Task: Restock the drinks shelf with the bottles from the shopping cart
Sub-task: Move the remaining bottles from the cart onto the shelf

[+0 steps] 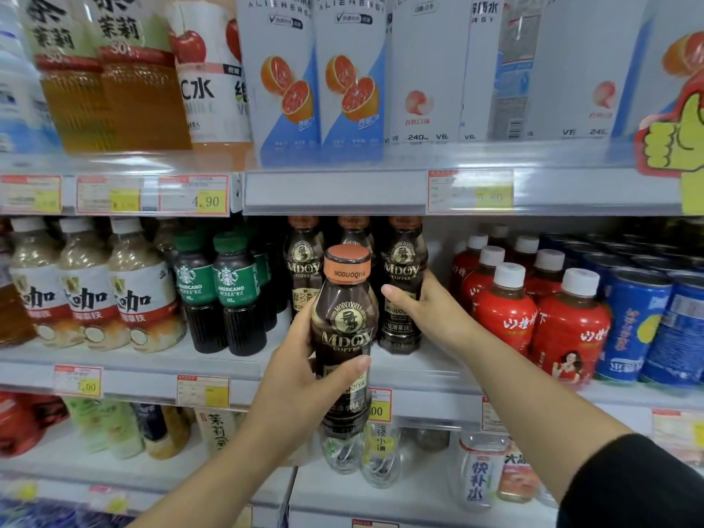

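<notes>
Left hand [301, 360] grips orange-capped bottle [344, 329] — right hand [430, 310] grips shelved bottle [404, 261].

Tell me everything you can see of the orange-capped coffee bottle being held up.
The coffee bottle is seemingly clear plastic full of dark brown liquid, with a wide orange cap reading MODUOQIYA and a gold MDOY COFFEE emblem. It is upright, cap on, held before the middle shelf. The left hand grips its lower half, thumb across the label. The right hand grips a matching bottle on the shelf, not this one.
</notes>
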Available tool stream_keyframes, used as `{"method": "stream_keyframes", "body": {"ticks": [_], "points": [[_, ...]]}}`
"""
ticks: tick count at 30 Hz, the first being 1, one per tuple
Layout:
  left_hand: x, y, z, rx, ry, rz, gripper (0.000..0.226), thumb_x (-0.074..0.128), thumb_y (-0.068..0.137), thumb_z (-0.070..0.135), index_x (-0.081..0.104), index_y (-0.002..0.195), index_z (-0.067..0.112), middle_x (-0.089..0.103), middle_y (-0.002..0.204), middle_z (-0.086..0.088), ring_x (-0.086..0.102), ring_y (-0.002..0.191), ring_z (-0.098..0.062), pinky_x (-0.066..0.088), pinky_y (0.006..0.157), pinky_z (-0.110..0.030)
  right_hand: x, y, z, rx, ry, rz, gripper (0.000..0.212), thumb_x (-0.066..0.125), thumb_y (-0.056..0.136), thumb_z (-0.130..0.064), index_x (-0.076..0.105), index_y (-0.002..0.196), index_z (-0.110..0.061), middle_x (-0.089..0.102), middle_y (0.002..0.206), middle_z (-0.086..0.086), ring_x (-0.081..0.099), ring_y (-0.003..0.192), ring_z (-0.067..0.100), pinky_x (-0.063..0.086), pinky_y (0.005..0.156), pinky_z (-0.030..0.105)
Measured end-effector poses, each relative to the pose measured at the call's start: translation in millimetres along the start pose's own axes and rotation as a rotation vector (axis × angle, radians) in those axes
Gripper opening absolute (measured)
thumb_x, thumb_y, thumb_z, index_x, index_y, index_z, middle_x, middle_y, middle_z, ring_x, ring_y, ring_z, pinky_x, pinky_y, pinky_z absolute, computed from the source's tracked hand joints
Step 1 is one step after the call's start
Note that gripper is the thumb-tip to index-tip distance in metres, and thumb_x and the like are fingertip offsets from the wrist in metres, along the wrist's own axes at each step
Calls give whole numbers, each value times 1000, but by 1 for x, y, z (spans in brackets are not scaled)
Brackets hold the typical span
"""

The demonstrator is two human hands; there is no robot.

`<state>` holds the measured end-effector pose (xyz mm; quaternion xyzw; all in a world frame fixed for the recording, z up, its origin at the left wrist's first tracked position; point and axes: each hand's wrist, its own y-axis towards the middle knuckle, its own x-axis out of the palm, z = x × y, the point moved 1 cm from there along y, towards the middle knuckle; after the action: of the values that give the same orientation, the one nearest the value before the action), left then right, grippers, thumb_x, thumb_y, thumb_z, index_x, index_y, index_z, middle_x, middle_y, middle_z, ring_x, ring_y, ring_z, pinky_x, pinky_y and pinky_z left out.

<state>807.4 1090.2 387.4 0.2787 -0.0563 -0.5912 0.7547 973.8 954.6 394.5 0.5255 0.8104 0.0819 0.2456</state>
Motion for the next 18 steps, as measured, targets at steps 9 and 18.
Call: {"method": "stream_keyframes", "body": {"ticks": [9,18], "points": [[-2,-1,-3,-16,16,-4,62,71,80,11,44,121,48,64,112,24,59,106,2,49,89,-23,3,9,14,42,-79,20,79,64,64,-69,42,129,-32,54,129,-1,51,121,14,42,105,45],[0,4,-3,-11,14,-16,57,71,79,11,46,121,41,63,110,26,59,104,5,47,84,-11,4,11,14,25,-82,8,75,64,66,-66,44,128,-28,55,127,1,53,119,14,44,102,44]]}}
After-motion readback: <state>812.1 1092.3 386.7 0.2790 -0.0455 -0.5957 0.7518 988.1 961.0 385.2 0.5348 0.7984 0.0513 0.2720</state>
